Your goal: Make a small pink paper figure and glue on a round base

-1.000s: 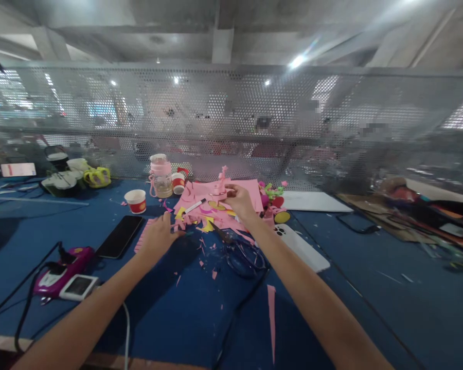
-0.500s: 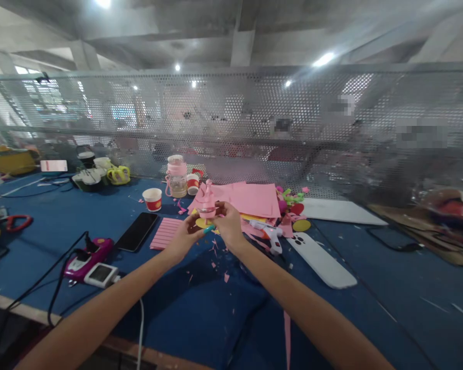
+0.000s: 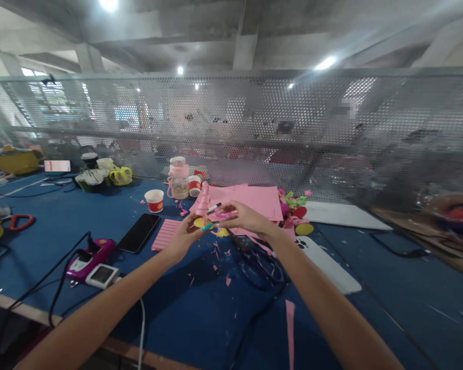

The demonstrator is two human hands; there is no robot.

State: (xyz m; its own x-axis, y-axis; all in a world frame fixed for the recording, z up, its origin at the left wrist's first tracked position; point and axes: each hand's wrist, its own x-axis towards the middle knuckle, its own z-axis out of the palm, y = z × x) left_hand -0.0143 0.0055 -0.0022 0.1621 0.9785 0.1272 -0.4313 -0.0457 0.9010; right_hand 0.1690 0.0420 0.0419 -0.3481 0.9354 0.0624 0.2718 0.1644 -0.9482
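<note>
My left hand (image 3: 183, 239) is closed on a small pink paper figure (image 3: 204, 198) with a round yellow base, held upright above the table. A teal patch (image 3: 207, 227) shows at the tip of my left thumb. My right hand (image 3: 241, 217) is beside the figure on its right, fingers bent around a small tool (image 3: 213, 208) with a dark and white end and a pink curved part; its kind is unclear. The tool's end points at the figure, close to it. Behind both hands lie pink sheets (image 3: 254, 198). Pink scraps (image 3: 216, 252) are scattered below them.
A black phone (image 3: 139, 233) and pink strips (image 3: 164, 234) lie left of my hands, beside a purple power strip (image 3: 96, 252). A paper cup (image 3: 155, 200) and pink bottle (image 3: 178, 180) stand behind. Dark cables (image 3: 260, 262) and a white board (image 3: 332, 267) lie to the right.
My right hand has let go of the figure, drawn back to the right and now holds the small tool. My left hand keeps the figure. The white glue gun seen earlier no longer shows.
</note>
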